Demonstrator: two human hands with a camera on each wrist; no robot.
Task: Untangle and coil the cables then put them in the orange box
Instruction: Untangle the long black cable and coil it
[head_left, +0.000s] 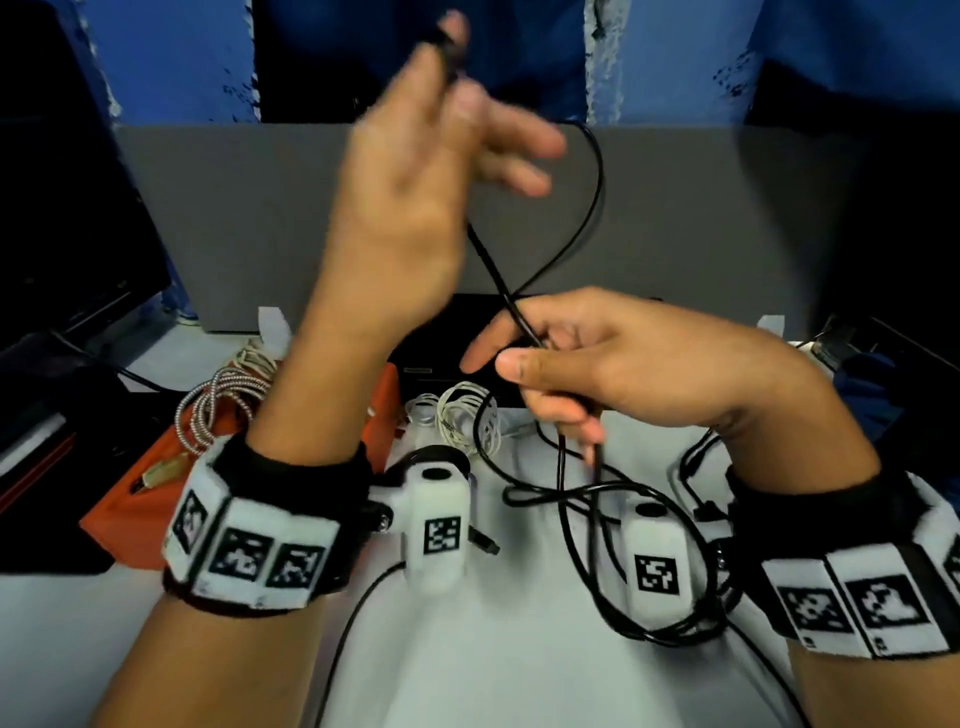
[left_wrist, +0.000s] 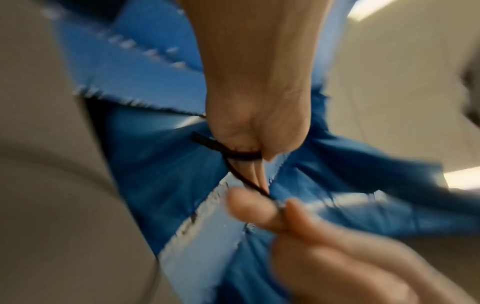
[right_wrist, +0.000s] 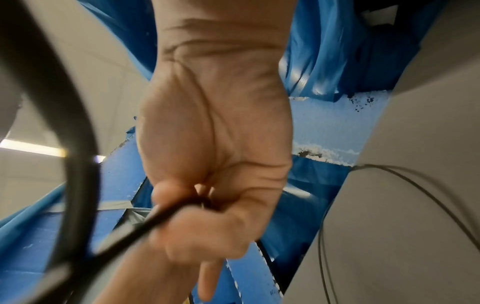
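Observation:
A thin black cable (head_left: 582, 228) loops in the air between my hands. My left hand (head_left: 447, 78), raised high and blurred, pinches the cable's end between thumb and forefinger; its plug (left_wrist: 205, 139) sticks out beside the fingers. My right hand (head_left: 540, 358), lower at centre, grips the same cable (right_wrist: 145, 226) in curled fingers. More black cable (head_left: 597, 566) lies looped on the white table below. The orange box (head_left: 140, 499) sits at left with a striped braided cable (head_left: 213, 405) coiled in it. A white cable bundle (head_left: 462, 415) lies behind the wrists.
A black flat box (head_left: 441, 343) sits beyond the white bundle. A grey panel (head_left: 249, 218) closes the back of the table (head_left: 493, 675). Dark equipment (head_left: 67, 218) stands at far left, and another black lead (head_left: 696, 467) lies at right.

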